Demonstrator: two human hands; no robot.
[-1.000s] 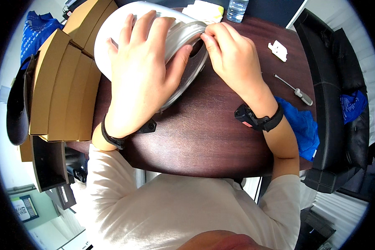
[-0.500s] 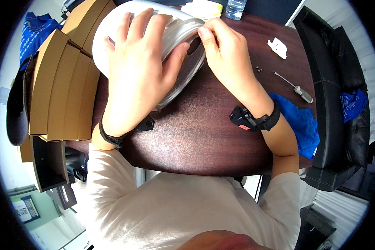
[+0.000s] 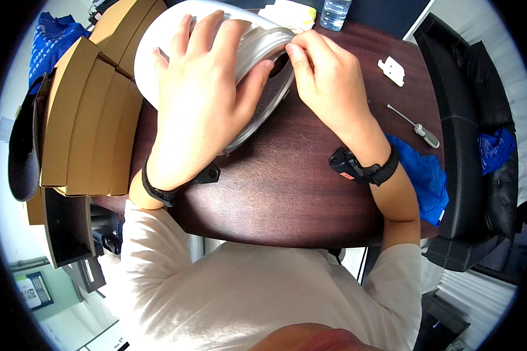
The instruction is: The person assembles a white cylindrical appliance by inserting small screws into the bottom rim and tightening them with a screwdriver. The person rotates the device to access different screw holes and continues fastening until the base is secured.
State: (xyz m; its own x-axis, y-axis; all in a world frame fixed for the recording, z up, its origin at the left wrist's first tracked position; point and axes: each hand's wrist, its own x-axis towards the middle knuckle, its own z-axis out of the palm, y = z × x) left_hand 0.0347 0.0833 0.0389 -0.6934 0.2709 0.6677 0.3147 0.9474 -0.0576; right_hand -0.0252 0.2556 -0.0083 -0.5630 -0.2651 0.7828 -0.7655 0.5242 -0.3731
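Note:
A large white and silver rounded housing [image 3: 263,47] lies on the dark wooden table [image 3: 287,187]. My left hand [image 3: 199,99] is spread flat over its top, fingers apart, pressing it down. My right hand [image 3: 328,82] pinches the silver rim of the housing at its right edge with thumb and fingertips. Both wrists wear black bands.
Stacked brown cardboard boxes [image 3: 82,117] stand along the table's left. A screwdriver [image 3: 416,126] and a small white plastic part [image 3: 392,70] lie at the right, with a blue cloth [image 3: 424,175] at the edge. A water bottle [image 3: 336,13] stands at the back. Black chair [image 3: 480,152] on the right.
Both hands and the housing have shifted slightly toward the back of the table. The right fingertips have moved up along the silver rim.

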